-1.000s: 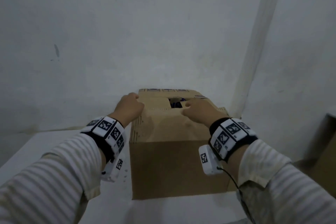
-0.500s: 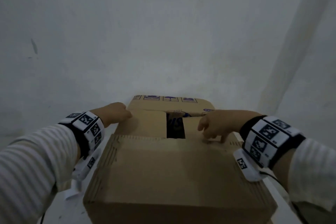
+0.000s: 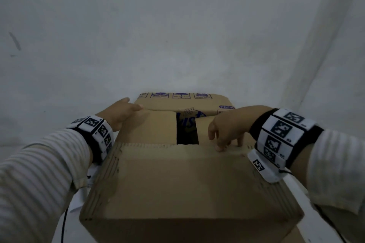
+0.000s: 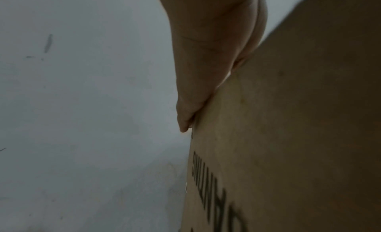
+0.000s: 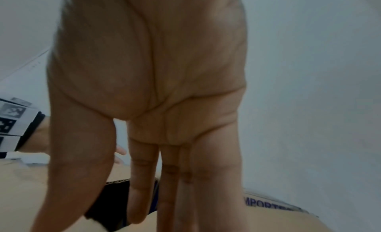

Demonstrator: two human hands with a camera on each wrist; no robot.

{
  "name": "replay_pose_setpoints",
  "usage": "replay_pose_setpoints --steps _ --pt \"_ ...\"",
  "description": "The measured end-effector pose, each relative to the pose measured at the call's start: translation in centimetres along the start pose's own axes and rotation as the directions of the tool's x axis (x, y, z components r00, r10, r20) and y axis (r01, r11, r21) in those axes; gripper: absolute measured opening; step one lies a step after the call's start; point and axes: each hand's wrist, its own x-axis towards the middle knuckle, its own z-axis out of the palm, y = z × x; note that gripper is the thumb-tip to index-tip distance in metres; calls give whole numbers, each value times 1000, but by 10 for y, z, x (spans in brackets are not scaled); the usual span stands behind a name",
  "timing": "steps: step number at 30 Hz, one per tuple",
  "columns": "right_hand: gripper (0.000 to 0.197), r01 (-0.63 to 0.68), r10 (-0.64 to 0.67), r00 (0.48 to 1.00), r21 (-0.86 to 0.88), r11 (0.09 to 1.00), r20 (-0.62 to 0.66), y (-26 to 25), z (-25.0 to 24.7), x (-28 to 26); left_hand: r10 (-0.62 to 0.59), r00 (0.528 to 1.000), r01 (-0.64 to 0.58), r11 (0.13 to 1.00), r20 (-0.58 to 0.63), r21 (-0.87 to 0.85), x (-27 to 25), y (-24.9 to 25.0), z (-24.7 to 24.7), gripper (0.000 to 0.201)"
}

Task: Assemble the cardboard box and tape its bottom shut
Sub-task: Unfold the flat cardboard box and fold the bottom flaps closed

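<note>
1. A plain grey-white wall (image 3: 177, 25) fills the background, with a dark scuff on it at the far left.
2. The cardboard box (image 3: 187, 183) sits near and central, just in front of the wall, with its flap side up.
3. The 2 side flaps are folded inward, leaving a dark gap (image 3: 186, 132) between them; purple print shows through it.
4. The far flap (image 3: 181, 102) carries a row of purple handling symbols.
5. The left hand (image 3: 122, 112) lies on the far left corner, fingers stretched flat along the left flap's edge, gripping nothing.
6. The right hand (image 3: 227, 128) is spread wide with straight fingers (image 5: 142, 186) pointing down, tips pressing the right flap beside the gap.
7. Both wrists wear bands with black-and-white markers (image 3: 280, 130), over striped sleeves (image 3: 39, 173).
</note>
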Motion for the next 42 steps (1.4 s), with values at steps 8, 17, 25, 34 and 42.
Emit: replay_pose_setpoints --steps 8,17,25,34,42 --pt "47 7 -5 1000 -185 983 8 -31 8 -15 51 990 -30 986 130 -162 -8 5 -3 8" --pt "64 33 -29 839 -3 999 -543 -35 8 -15 102 982 -87 991 159 -98 -20 -5 -17 31" --pt "54 -81 42 709 -22 996 -704 -72 -1 -31 425 877 -424 904 223 -54 -52 -5 -25 24" --pt "58 -126 84 983 -270 955 -161 -114 26 -34 290 777 -608 577 559 545 -82 -53 -41 57" --pt "53 -128 104 990 -311 942 -91 -123 40 -37 311 805 -583 567 504 581 -89 -72 -39 57"
